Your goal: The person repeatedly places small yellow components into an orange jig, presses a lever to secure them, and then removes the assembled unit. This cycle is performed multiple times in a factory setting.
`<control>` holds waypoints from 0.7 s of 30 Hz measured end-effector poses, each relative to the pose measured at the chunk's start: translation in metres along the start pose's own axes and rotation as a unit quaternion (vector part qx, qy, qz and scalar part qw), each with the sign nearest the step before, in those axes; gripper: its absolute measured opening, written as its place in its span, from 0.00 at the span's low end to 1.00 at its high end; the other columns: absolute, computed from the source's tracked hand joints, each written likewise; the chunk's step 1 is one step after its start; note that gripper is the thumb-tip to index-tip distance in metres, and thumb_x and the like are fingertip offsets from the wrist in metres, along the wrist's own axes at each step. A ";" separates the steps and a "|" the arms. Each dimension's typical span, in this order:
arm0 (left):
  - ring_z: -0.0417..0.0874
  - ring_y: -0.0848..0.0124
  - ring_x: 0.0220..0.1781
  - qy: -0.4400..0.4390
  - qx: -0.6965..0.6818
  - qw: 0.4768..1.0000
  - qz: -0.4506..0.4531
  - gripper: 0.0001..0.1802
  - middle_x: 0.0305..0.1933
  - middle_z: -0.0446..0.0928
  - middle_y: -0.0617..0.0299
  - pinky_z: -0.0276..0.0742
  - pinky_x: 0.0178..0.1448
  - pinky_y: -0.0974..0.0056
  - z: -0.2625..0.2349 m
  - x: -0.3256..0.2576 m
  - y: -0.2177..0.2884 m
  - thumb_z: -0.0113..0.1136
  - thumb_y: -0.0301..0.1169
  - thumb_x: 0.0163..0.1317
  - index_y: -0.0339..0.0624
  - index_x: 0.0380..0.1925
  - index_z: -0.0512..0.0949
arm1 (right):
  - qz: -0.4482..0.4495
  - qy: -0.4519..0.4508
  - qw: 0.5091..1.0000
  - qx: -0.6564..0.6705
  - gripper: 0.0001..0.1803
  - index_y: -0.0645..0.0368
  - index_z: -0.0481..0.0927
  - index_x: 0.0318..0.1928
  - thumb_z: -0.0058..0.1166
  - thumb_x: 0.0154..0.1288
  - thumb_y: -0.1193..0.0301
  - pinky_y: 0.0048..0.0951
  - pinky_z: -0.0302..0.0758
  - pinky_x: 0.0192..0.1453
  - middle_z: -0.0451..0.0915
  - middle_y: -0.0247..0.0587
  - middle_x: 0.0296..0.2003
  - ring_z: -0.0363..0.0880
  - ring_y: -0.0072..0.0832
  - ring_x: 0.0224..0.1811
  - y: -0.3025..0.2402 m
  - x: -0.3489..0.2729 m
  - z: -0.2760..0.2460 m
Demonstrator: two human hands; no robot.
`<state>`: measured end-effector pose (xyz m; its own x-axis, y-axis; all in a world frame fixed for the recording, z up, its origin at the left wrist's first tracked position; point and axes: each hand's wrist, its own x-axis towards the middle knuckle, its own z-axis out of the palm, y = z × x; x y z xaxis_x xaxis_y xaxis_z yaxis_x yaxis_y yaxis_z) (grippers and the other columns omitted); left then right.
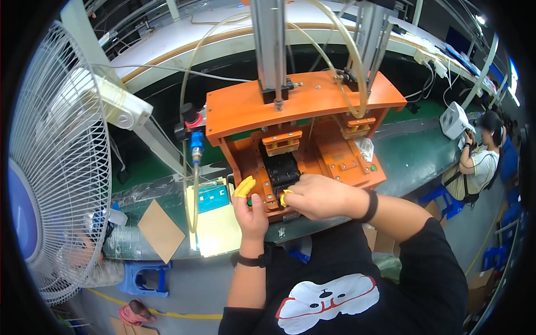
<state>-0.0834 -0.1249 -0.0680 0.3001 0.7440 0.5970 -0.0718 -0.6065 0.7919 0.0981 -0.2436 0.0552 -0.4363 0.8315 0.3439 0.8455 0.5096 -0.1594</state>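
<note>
An orange press machine (268,114) stands on the bench in front of me. A glossy black part (281,170) lies in its left station, under a raised orange press head (281,143). My right hand (321,195) is closed at the near end of the black part, yellow covers on its fingertips. What those fingers pinch, if anything, is hidden. Just left of the station my left hand (251,218) is raised with its fingers stretched out in yellow covers. Its thumb is beside a green button (249,202), and I see nothing held in it.
Yellow sheets (220,231) and a blue-green card (213,198) lie left of the machine, near a brown board (161,231). A clear hose (194,209) hangs from a blue fitting (196,140). A large fan (61,162) fills the left; a person (480,162) sits far right.
</note>
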 end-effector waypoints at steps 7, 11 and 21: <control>0.77 0.56 0.63 0.008 -0.043 0.999 0.011 0.17 0.63 0.79 0.48 0.72 0.69 0.57 0.002 -0.002 -0.003 0.54 0.30 0.76 0.32 0.59 0.79 | 0.083 0.000 0.996 -0.011 0.16 0.60 0.79 0.43 0.67 0.59 0.65 0.47 0.77 0.55 0.81 0.47 0.40 0.81 0.48 0.48 0.020 0.007 0.019; 0.77 0.55 0.64 0.007 -0.040 0.999 0.001 0.18 0.63 0.79 0.48 0.71 0.70 0.56 -0.002 -0.003 0.001 0.54 0.30 0.75 0.32 0.59 0.79 | 0.110 0.072 0.989 -0.067 0.28 0.64 0.79 0.52 0.71 0.58 0.59 0.48 0.72 0.65 0.78 0.53 0.51 0.75 0.51 0.61 0.011 0.002 0.026; 0.76 0.60 0.65 -0.013 -0.081 0.995 -0.053 0.19 0.64 0.78 0.49 0.70 0.72 0.57 -0.005 -0.002 -0.001 0.52 0.30 0.76 0.33 0.61 0.78 | 0.110 0.036 0.991 -0.070 0.31 0.62 0.79 0.52 0.71 0.59 0.50 0.54 0.65 0.75 0.82 0.48 0.44 0.81 0.46 0.54 0.013 0.000 0.015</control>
<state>-0.0886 -0.1247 -0.0694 0.3395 0.7925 0.5067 -0.1903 -0.4697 0.8621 0.1039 -0.2337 0.0393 -0.2171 0.8988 0.3808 0.9546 0.2770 -0.1097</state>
